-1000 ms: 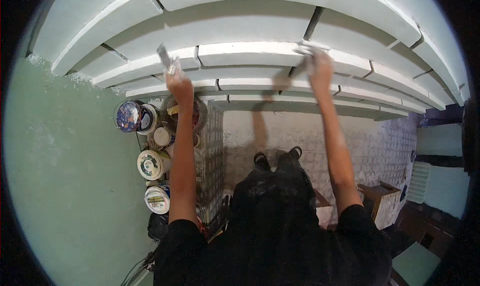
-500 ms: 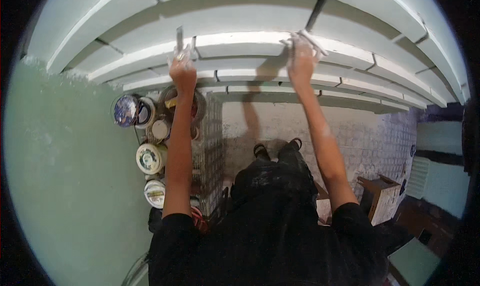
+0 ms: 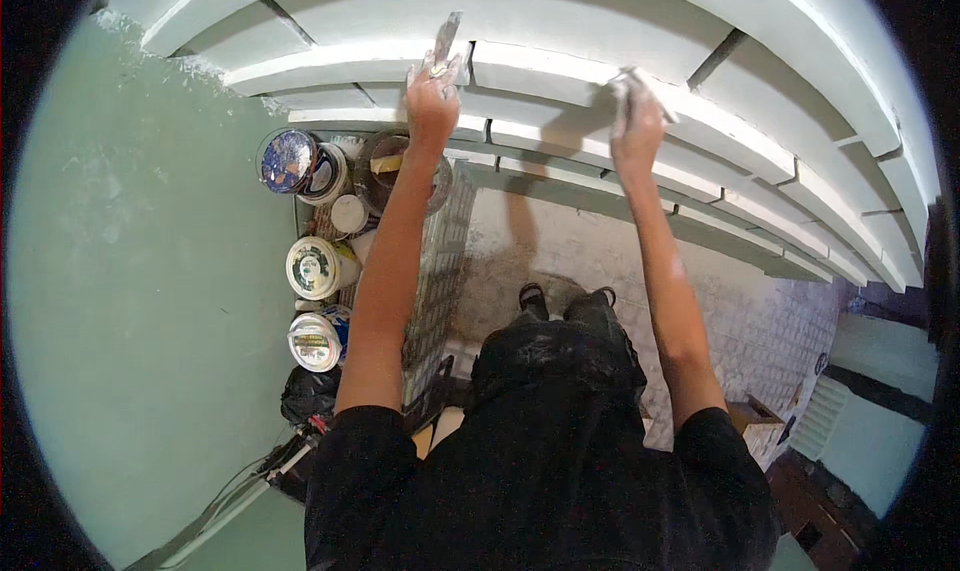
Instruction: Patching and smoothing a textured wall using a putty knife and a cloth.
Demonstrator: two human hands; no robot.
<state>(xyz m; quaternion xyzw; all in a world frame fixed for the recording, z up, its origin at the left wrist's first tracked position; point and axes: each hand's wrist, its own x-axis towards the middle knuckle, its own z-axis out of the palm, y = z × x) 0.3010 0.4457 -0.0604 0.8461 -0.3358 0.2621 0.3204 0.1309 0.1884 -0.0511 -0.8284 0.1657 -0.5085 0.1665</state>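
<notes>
My left hand [image 3: 433,106], smeared with white, is closed around a narrow putty knife [image 3: 447,39] whose blade points up and away from me. It is held in front of a white ledge [image 3: 350,66] of the stepped wall panelling. My right hand [image 3: 638,136] is closed on a flat, pale tool [image 3: 655,101] at the edge of the same ledge, farther right. White material coats that tool and my fingers, so its exact kind is hard to make out. Dark vertical gaps [image 3: 716,59] split the ledges into sections.
A green wall [image 3: 160,271] stands at the left. Beside it, several lidded buckets [image 3: 313,268] and a round dark basin [image 3: 385,171] rest on a tiled surface. A wooden box [image 3: 757,426] is at the lower right. My feet are on the dusty floor [image 3: 490,271].
The view has turned, so the ledges now slant down to the right. Both hands appear farther right; the right tool sits farther along the ledge. Both hands keep their tools.
</notes>
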